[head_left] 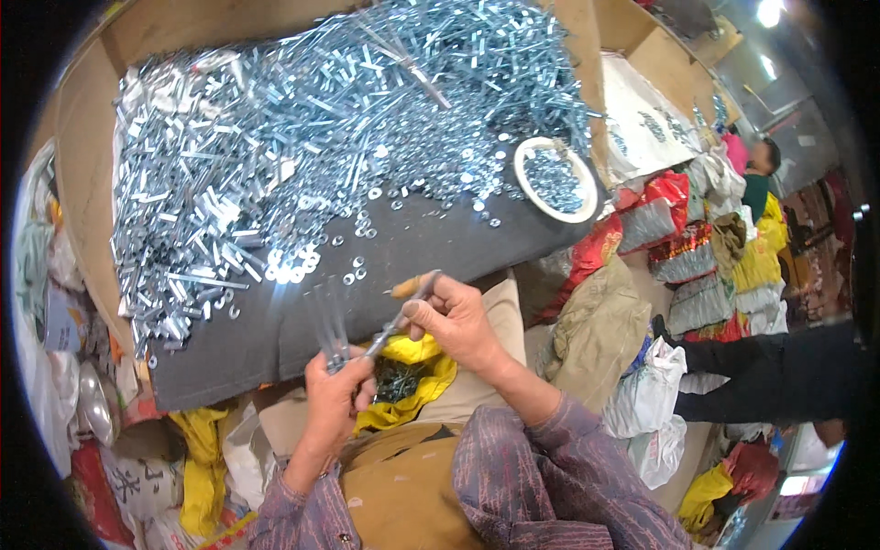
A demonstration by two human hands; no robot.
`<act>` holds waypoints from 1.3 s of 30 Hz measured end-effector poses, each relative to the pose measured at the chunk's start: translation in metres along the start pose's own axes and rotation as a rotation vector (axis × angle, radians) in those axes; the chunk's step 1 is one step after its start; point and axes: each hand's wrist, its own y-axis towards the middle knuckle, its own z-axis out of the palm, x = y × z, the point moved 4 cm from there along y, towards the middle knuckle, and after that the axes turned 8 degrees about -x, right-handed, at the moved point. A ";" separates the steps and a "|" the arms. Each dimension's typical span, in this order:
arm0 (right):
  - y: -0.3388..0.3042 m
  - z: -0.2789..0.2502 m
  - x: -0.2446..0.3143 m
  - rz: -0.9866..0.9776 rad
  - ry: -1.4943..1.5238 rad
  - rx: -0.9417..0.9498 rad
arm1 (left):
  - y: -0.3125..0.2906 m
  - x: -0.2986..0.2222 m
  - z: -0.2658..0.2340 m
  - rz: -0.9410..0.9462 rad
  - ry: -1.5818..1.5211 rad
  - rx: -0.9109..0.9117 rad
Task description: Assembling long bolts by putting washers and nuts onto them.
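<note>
Several slim silvery metal rods [338, 354] are jutting forward from the closed left hand [341, 385], while the right hand [451, 319], thumb and fingers closed, is pinching a slender grey metal piece [381, 342] slanting down-left toward them.

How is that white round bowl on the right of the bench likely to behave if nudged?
The white bowl is probably heavy for its size, being filled with small metal parts. Those lie loose under no lid, so a sharp push might spill some. Near the dark surface's edge, it could drop off if shoved outward.
</note>
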 end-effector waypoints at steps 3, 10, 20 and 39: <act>0.006 0.003 0.006 -0.095 0.184 -0.055 | 0.006 0.000 -0.005 0.003 0.010 -0.024; 0.008 -0.010 -0.004 -0.040 0.055 0.020 | 0.008 -0.002 -0.003 0.010 -0.047 0.025; 0.009 0.016 -0.001 0.092 0.224 0.093 | 0.006 0.001 -0.013 -0.029 -0.097 -0.041; 0.000 0.080 -0.027 0.147 0.054 0.068 | -0.003 -0.004 -0.048 0.891 0.617 -0.364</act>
